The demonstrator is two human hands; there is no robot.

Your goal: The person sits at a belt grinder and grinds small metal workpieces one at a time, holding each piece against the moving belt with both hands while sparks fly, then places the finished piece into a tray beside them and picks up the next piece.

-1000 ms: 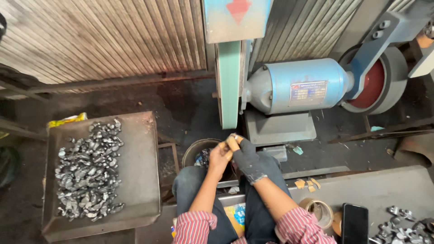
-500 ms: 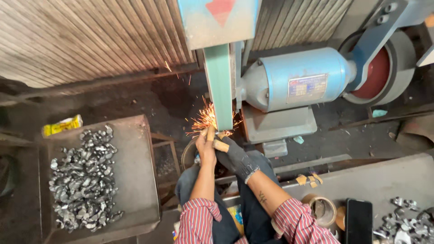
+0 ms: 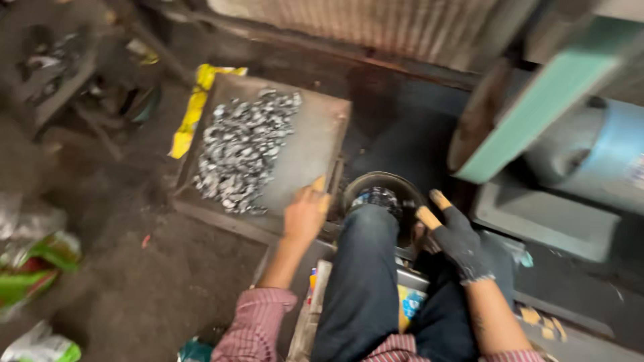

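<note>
A: Your left hand (image 3: 305, 214) sits over the near edge of the metal tray (image 3: 315, 144), fingers curled; whether it pinches a part, I cannot tell. Your gloved right hand (image 3: 459, 241) hangs half-open, holding nothing.

B: And the small metal parts (image 3: 245, 151)?

A: Heaped on the tray, up-left of your left hand. They look sharp; your bare fingers could get nicked. The round bucket (image 3: 382, 194) at your knee could tip.
</note>
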